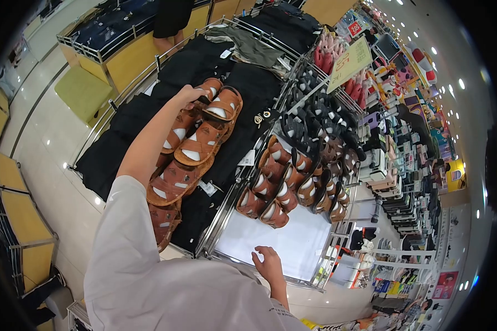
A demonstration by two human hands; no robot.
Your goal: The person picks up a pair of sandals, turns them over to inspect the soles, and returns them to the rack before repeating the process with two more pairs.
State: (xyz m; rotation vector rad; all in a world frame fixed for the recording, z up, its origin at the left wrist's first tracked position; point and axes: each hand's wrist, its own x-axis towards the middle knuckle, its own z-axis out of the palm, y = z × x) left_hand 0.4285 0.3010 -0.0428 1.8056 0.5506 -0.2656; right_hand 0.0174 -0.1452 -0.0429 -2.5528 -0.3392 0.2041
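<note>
My left hand [189, 96] reaches out to the far end of a stack of brown sandals [200, 144], its fingers closed on a brown sandal [210, 87] there. The stacked sandals have crossed straps and white filling inside, and they lie over folded black clothes [176, 74]. Low in the view, my right hand [269, 265] hovers over the near edge of a white display surface [276, 243], fingers apart and holding nothing. Beyond it, rows of brown sandals [276, 182] stand on that surface, with black sandals [306, 118] farther back.
Metal rails [218, 220] edge the display tables. A yellow price sign [350, 64] rises above the black sandals. At left are a green padded stool [82, 92] and tiled floor [47, 140]. A person's legs [168, 44] show behind the table. Shelves of goods [397, 171] fill the right.
</note>
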